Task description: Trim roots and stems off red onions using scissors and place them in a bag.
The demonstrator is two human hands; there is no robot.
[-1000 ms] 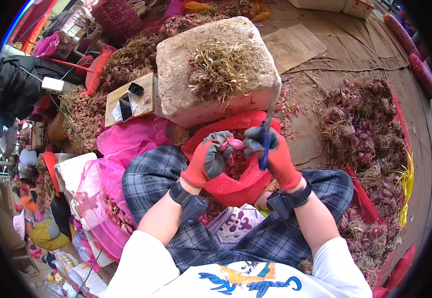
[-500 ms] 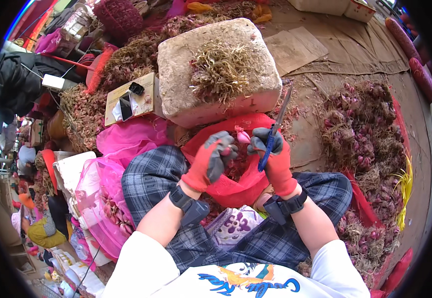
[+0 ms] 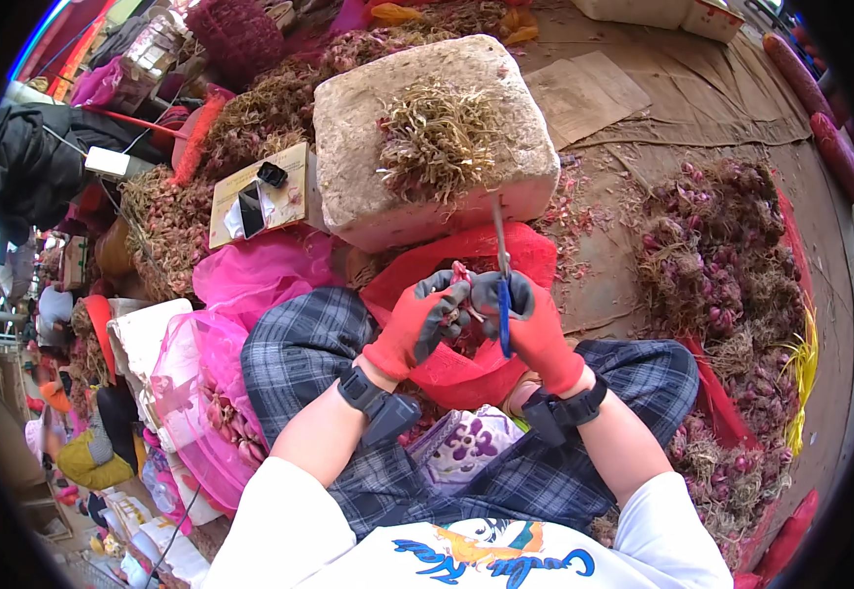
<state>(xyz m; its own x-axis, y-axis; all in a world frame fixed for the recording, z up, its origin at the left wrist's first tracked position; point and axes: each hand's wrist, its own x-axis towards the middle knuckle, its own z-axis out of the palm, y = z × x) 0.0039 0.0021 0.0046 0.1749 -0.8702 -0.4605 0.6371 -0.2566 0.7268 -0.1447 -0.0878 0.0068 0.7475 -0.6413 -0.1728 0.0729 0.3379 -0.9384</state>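
Both my hands wear red gloves with grey palms and meet over a red mesh bag (image 3: 530, 250) between my knees. My left hand (image 3: 409, 322) is closed around small pinkish shallots (image 3: 460, 275), partly hidden by its fingers. In my right hand (image 3: 537, 332) is a knife (image 3: 500, 231) with a blue handle, its long blade pointing away from me. The right fingertips reach up to the shallots, where a pale strand hangs between the hands. More reddish pieces lie inside the bag.
Ahead stands a foam box (image 3: 358, 147) topped by a bundle of dry stalks (image 3: 437, 137). A carton (image 3: 294, 187) with a phone (image 3: 249, 211) is to its left. Pink mesh (image 3: 201, 393) lies by my left knee, heaped shallots (image 3: 712, 255) at right.
My hands have come together. The knife has swung from leaning right to nearly straight ahead. A pink shallot seen between my hands earlier is now among my fingers.
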